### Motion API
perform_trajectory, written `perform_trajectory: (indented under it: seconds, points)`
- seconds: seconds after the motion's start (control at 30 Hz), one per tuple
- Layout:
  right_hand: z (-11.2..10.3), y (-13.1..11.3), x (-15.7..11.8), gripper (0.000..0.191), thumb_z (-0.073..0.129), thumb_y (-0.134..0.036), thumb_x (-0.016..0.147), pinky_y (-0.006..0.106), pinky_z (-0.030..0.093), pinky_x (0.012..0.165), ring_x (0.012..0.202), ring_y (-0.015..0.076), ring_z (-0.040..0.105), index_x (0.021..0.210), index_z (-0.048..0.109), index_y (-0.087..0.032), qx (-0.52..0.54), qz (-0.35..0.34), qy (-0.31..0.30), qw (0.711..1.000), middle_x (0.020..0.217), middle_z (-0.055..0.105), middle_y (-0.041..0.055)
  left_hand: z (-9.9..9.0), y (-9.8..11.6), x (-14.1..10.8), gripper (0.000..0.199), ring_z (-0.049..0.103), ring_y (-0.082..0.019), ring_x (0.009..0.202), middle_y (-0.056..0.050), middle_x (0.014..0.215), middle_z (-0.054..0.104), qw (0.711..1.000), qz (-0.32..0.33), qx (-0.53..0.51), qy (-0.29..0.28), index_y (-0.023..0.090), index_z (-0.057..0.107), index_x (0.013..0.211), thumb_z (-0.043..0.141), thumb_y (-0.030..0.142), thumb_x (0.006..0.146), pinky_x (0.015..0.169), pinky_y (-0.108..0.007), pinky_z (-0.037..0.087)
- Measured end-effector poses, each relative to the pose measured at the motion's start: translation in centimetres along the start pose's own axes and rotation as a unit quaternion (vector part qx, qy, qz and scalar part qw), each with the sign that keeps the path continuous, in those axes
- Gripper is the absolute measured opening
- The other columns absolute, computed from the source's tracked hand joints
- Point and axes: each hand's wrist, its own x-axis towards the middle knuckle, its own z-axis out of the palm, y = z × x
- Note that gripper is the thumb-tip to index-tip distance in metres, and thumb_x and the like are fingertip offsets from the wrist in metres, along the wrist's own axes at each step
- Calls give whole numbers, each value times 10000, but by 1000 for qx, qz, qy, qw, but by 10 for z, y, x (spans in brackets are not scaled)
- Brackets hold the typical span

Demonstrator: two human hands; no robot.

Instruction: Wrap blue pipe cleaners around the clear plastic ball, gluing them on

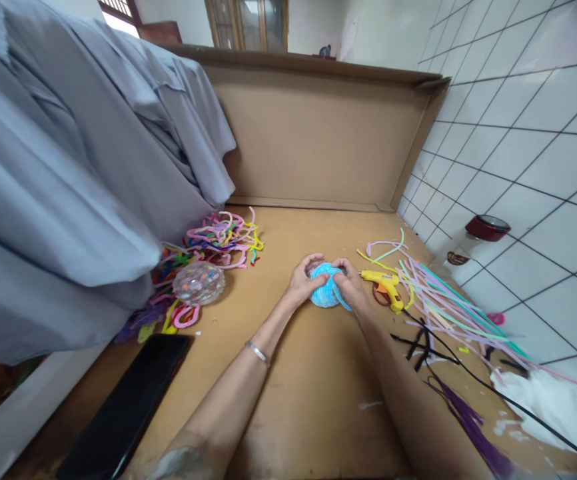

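Near the middle of the table, a ball wrapped in light-blue pipe cleaner point(324, 293) sits between my two hands. My left hand point(306, 279) curls around its left side, thumb pressed on the front. On the opposite side my right hand point(349, 283) is closed on the ball, its thumb against the blue wrapping. A loose blue end point(341, 301) hangs down by the right thumb. The far side of the ball and several fingertips are hidden. Just to the right of my right hand lies a yellow hot glue gun point(386, 287).
Left: tangled coloured pipe cleaners point(226, 235), a clear faceted bowl point(199, 283), a black phone point(127, 407) and a grey cloth point(93, 167). Right: straight pipe cleaners point(448, 300), a black cord point(508, 400), a purple tassel point(471, 423), white tissue point(548, 403) and a red-lidded jar point(468, 250). Cardboard point(313, 133) stands behind.
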Motion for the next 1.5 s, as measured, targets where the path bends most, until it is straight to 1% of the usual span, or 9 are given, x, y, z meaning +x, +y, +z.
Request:
perform_trajectory:
  seconds: [0.1, 0.33, 0.53, 0.67, 0.83, 0.97, 1.03, 1.17, 1.5]
  points:
    - [1, -1, -1, 203, 546, -227, 523, 288, 408, 680, 754, 177, 491, 720, 592, -248, -5, -1, 2, 1000, 729, 566, -26, 1, 1, 0, 561, 628, -261, 1107, -103, 1081, 690, 1000, -2, 3, 3, 167, 589, 1092, 824, 257, 590, 1025, -421, 458]
    - [-9, -7, 5, 235, 628, -229, 492, 269, 416, 641, 685, 142, 522, 726, 606, -235, 142, 126, -63, 980, 743, 602, -27, -1, 2, 0, 589, 601, -281, 1156, -126, 1116, 678, 1000, -19, -13, 15, 166, 581, 1111, 836, 297, 596, 1034, -431, 441]
    - [-10, 0, 8, 284, 741, -260, 504, 273, 433, 644, 649, 124, 545, 747, 598, -224, 140, 138, -43, 979, 723, 611, -35, -7, 2, 1, 511, 581, -274, 1186, -117, 1177, 657, 997, -10, -65, 36, 183, 597, 1099, 773, 433, 690, 1060, -442, 408]
    - [-12, 5, 9, 314, 777, -317, 513, 258, 422, 619, 610, 108, 525, 750, 595, -221, 131, 140, -27, 981, 681, 594, -47, -11, 5, 0, 541, 565, -273, 1200, -110, 1203, 647, 998, 2, -65, -1, 194, 614, 1098, 809, 435, 655, 1083, -430, 390]
    - [-11, 9, 7, 346, 789, -405, 540, 254, 416, 610, 609, 107, 518, 751, 587, -221, 120, 130, -9, 984, 681, 583, -52, -12, 12, -3, 679, 554, -298, 1188, -123, 1252, 606, 997, 13, 15, -71, 187, 619, 1145, 864, 443, 566, 1061, -432, 402]
    - [-9, 10, 7, 354, 782, -448, 548, 253, 404, 611, 621, 110, 500, 731, 588, -216, 105, 118, 6, 987, 675, 566, -50, -10, 17, -5, 742, 439, -349, 1311, -130, 1349, 511, 981, 57, 157, -104, 218, 637, 1162, 902, 396, 492, 1132, -477, 314]
    - [-8, 10, 7, 357, 786, -449, 537, 250, 397, 610, 627, 110, 491, 727, 596, -213, 96, 115, 12, 989, 677, 564, -48, -9, 18, -6, 770, 402, -362, 1335, -131, 1360, 478, 968, 81, 216, -100, 232, 635, 1176, 908, 391, 473, 1143, -494, 293]
    - [-9, 10, 8, 364, 784, -460, 530, 255, 399, 620, 648, 120, 494, 728, 601, -216, 84, 111, 18, 990, 693, 571, -43, -5, 16, -7, 767, 457, -343, 1261, -118, 1266, 503, 952, 107, 272, -89, 240, 622, 1194, 894, 417, 498, 1093, -489, 363]
    - [-11, 14, 8, 405, 773, -510, 543, 276, 436, 663, 676, 138, 533, 763, 591, -223, 104, 117, 9, 988, 736, 593, -32, -1, 5, -8, 636, 508, -284, 1221, -111, 1246, 535, 940, 165, 291, -59, 218, 619, 1173, 813, 496, 635, 1059, -467, 418]
